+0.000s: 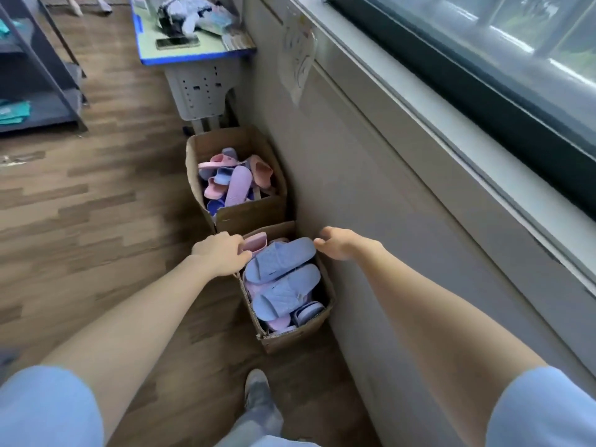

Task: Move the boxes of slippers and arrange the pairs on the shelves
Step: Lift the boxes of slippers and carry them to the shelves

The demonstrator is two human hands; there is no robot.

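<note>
Now the left hand (222, 253) is gripping the box (290, 341) rim, fingertips hidden. The right hand (338, 245) is curling at the opposite rim; whether it grips is unclear.

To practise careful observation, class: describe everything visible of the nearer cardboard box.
The nearer box is brown corrugated cardboard, open-topped, upright on the wood-look floor beside the wall, in front of the farther box. Blue and pink slippers fill it, heaped. The left hand grips its far left rim; the right hand is at its far right corner, grip unclear.
</note>
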